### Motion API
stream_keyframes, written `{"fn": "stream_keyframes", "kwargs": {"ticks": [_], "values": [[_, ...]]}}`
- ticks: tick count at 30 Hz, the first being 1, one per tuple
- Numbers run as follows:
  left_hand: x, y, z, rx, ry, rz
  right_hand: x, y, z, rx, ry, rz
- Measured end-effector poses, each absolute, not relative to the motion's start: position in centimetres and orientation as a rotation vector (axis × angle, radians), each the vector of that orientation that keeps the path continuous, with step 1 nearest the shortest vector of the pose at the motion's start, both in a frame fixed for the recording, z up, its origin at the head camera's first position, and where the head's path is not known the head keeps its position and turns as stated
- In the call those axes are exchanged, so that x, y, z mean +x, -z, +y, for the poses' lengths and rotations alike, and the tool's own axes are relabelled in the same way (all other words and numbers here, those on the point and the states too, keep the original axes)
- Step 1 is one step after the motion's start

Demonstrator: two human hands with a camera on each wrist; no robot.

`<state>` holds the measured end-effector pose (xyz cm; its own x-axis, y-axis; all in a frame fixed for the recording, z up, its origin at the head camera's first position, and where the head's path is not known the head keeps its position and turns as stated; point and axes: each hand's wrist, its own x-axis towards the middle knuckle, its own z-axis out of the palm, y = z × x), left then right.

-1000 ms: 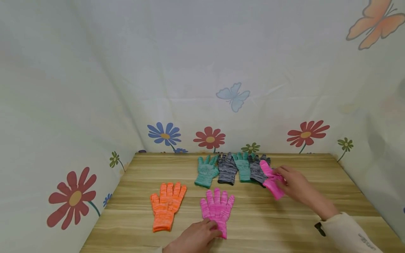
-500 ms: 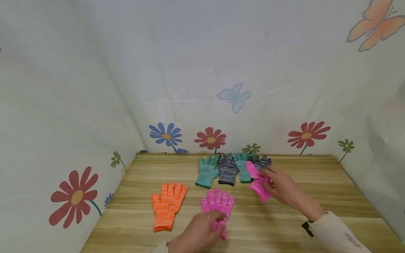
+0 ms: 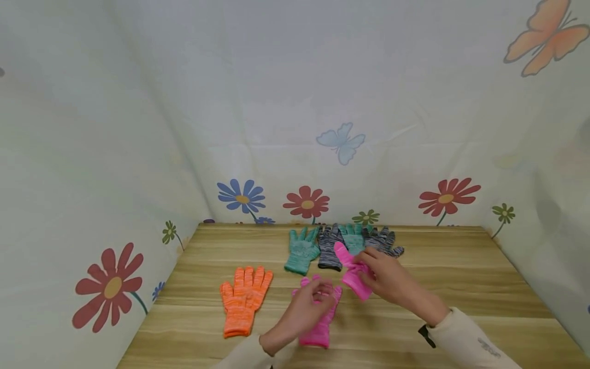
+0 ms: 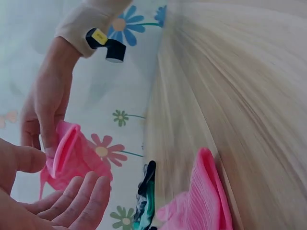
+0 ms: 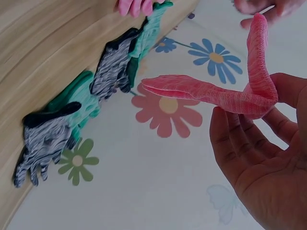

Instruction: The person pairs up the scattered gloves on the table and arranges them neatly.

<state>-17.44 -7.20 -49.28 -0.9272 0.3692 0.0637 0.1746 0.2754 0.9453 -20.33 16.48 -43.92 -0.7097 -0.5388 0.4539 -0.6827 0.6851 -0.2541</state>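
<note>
In the head view, my right hand pinches a pink knit glove up off the table. Seen from the right wrist, this glove is folded, with fingers and thumb gripping it at the bend. My left hand hovers over a second pink glove, which lies flat with its fingers pointing away and is partly hidden by that hand. From the left wrist, the left fingers are spread loosely and hold nothing, with the raised glove just beyond them.
An orange glove lies flat at the left on the wooden table. Along the back edge, a green glove, a grey-black glove, another green glove and another grey-black glove overlap in a row. Flowered fabric walls surround the table.
My right hand has carried its pink glove leftward, uncovering the right-hand grey-black glove. My left hand has left the cuff of the lying pink glove and moved up and rightward.
</note>
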Motion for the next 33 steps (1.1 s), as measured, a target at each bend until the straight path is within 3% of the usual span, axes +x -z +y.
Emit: {"fn": "stream_keyframes", "kwargs": {"ticks": [7,33], "values": [[-17.9,49.1,-6.5,0.371,-1.833,2.254,-20.2,44.4,14.8,1.016,-0.574,-2.549],[-17.0,50.6,-10.1,0.340,-1.739,2.376,-20.6,46.8,10.5,1.078,-0.603,-2.621]]}}
